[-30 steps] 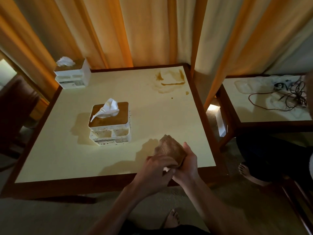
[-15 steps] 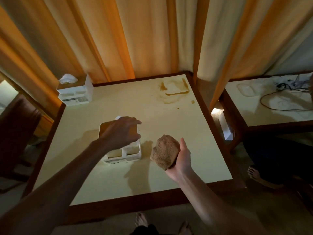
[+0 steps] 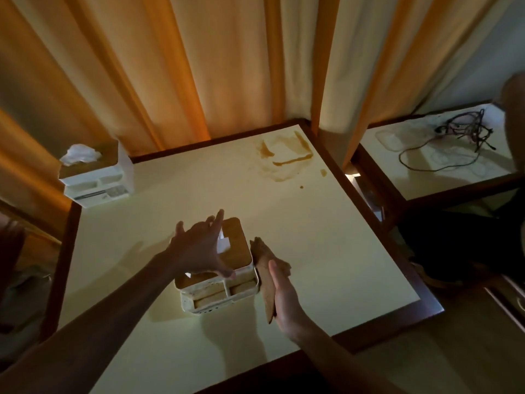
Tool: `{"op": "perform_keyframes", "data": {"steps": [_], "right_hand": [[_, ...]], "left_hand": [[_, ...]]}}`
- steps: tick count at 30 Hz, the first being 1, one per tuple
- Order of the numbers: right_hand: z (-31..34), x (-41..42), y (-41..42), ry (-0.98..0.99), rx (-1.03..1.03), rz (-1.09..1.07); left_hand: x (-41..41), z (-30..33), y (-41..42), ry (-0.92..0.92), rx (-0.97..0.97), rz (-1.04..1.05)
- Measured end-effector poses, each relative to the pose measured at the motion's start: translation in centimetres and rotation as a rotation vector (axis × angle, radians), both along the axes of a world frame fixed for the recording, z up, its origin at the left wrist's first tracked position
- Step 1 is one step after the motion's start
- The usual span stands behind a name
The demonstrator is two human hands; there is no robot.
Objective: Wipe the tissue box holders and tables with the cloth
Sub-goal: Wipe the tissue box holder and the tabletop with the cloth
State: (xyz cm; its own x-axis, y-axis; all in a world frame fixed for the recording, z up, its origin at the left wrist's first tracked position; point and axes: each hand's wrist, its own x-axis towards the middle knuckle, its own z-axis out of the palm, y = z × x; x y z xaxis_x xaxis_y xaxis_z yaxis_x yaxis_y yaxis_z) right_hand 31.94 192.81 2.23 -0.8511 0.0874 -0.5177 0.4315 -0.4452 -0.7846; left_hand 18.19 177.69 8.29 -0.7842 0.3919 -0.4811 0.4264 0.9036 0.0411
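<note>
Two hands at the near tissue box holder (image 3: 217, 275), its right side under the cloth (image 3: 267, 275).

Left hand (image 3: 199, 251) steadies the lid, fingers spread; right hand (image 3: 284, 297) presses the cloth flat-fingered against the wall, mid-worktop (image 3: 326, 237). Next, I'd judge, wipe round the remaining faces.

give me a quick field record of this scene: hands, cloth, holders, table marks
left hand: fingers spread, resting on top of near tissue box holder
right hand: presses brown cloth flat against that holder's right side
far tissue box holder: back left corner, tissue sticking up
table: brown stain near back right corner
side table: tangled cable
</note>
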Motion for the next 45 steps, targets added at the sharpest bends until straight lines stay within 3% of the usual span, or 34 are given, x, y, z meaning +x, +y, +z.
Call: {"op": "perform_keyframes", "data": {"steps": [11,19,25,29,33,36,41,45], "right_hand": [[0.1,-8.6,-0.7,0.147,0.192,0.247],[-0.7,-0.9,0.0,-0.018,0.127,0.297],[-0.9,-6.9,-0.4,0.252,0.138,0.259],[-3.2,-9.3,-0.1,0.171,0.069,0.289],[-3.1,-3.9,0.4,0.109,0.100,0.266],[-2.4,-0.7,1.0,0.048,0.092,0.369],[-0.5,-5.2,0.4,0.414,0.154,0.267],[-1.9,-9.0,-0.2,0.409,0.252,0.215]], "left_hand": [[-0.3,0.6,0.6,-0.012,0.001,-0.029],[-0.4,1.1,1.2,-0.051,-0.047,0.014],[-0.3,1.8,1.8,-0.063,-0.036,0.013],[-0.1,1.5,1.7,-0.069,-0.007,0.042],[-0.2,1.0,1.4,-0.078,-0.015,0.072],[-0.4,0.7,1.3,-0.078,-0.023,0.079],[-0.6,0.6,1.2,-0.077,-0.031,0.053],[-0.6,0.5,1.1,-0.080,-0.019,0.083]]}}
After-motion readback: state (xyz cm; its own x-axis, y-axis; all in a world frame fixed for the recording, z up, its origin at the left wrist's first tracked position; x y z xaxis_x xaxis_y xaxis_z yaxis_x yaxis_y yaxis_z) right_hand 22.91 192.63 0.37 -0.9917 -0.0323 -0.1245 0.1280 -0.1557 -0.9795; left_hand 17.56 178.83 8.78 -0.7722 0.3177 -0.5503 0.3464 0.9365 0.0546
